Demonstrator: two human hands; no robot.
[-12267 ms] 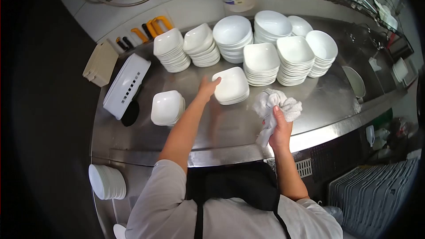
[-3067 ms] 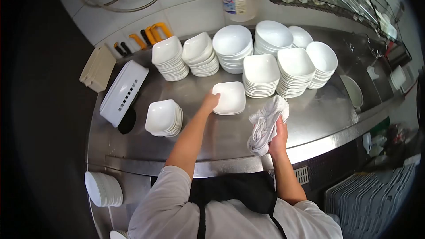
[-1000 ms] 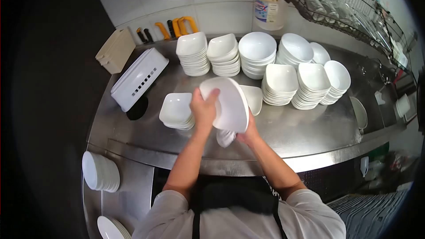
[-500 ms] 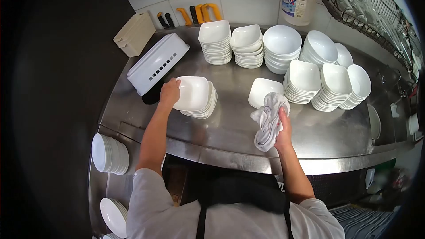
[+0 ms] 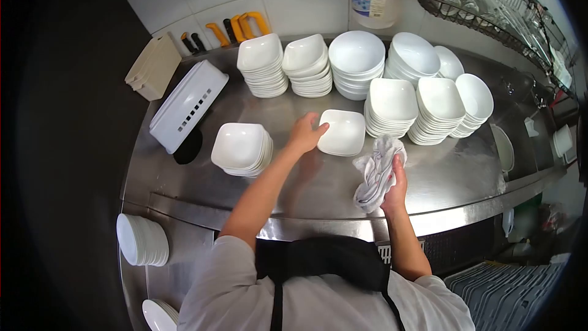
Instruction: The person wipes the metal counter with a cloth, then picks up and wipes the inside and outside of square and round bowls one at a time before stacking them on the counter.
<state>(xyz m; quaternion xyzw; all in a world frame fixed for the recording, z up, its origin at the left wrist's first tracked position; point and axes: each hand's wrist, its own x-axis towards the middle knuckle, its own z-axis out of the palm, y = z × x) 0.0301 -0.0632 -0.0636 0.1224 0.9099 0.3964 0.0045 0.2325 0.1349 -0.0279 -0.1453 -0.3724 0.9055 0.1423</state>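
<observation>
**VISIBLE ITEM COUNT**

Tall square-bowl stacks [image 5: 260, 55]: five. Separate square bowl [image 5: 342, 133]: one visible; quantity underneath indeterminate. Round-bowl groups [image 5: 356, 53]: four, one partly hidden. Cloth [image 5: 378, 175]: one. Slotted white tub [image 5: 184, 104]: one. Round-dish stacks [image 5: 142, 239], lower left: two. Labelled bucket [image 5: 372, 5]: one. Wire rack [image 5: 478, 12]: one. Bowls per stack: too closely nested to count reliably.

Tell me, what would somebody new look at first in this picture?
Probably the tall stacks of white bowls crowding the back of the steel counter. Near the middle, the left hand is at the left rim of a square white bowl, while the right hand holds a crumpled cloth. Bright orange handles pop out by the wall at back left.
</observation>
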